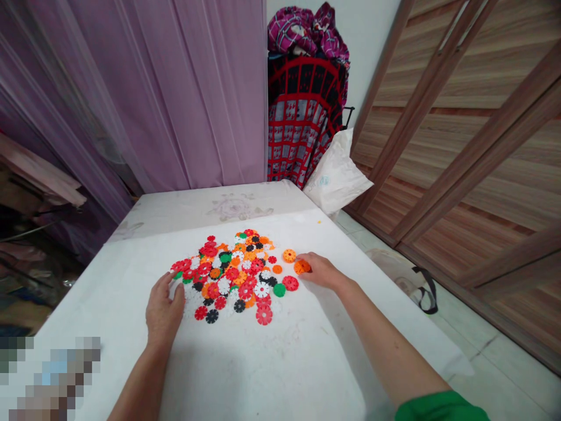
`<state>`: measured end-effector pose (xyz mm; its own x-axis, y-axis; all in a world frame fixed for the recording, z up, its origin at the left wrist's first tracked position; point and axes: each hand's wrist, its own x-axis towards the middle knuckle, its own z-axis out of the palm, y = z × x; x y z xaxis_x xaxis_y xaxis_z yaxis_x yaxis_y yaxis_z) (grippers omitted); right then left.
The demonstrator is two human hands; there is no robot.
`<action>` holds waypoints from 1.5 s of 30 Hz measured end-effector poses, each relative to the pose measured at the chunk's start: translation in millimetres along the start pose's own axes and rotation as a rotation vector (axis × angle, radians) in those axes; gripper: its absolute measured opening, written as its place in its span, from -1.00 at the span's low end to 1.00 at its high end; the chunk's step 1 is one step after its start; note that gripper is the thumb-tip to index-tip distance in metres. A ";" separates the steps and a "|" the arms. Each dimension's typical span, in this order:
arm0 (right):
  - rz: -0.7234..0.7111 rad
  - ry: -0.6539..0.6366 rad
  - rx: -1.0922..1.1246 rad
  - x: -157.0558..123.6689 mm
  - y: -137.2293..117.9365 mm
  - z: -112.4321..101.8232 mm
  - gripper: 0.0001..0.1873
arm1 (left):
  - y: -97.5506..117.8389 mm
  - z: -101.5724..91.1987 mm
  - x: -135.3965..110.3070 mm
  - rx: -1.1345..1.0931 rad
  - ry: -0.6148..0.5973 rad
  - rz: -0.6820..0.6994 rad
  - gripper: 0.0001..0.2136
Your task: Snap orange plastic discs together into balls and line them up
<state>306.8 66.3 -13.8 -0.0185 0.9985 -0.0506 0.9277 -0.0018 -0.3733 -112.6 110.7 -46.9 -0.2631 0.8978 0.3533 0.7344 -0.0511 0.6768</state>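
Observation:
A loose pile of notched plastic discs (232, 275) in red, orange, white, black and green lies in the middle of the white table. At the pile's left edge is my left hand (163, 307), its thumb and fingers apart, the fingertips by some red and green discs. On the other side, my right hand (322, 271) pinches an orange notched disc (302, 267) low over the table; whether there is more than one in the fingers I cannot tell. A lighter orange disc (289, 255) lies just left of it, and a red disc (290, 283) sits closer to me.
The table (272, 374) has a pale flowered cover. Behind it hang purple curtains (197, 93) and a red checked cloth (295, 117). A white bag (337, 172) stands at the far right corner, beside a wooden wardrobe (460, 146). Another bag (401, 278) lies on the floor.

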 end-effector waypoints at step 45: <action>-0.113 0.674 0.232 -27.2 -53.2 46.1 -0.66 | 1.8 5.8 -6.4 0.035 -0.138 0.390 -0.76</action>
<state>240.7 36.8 -35.3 0.1939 0.8094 0.5544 0.8294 0.1666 -0.5333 -105.9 107.5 -51.6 0.1243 0.8643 0.4873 0.7839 -0.3866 0.4858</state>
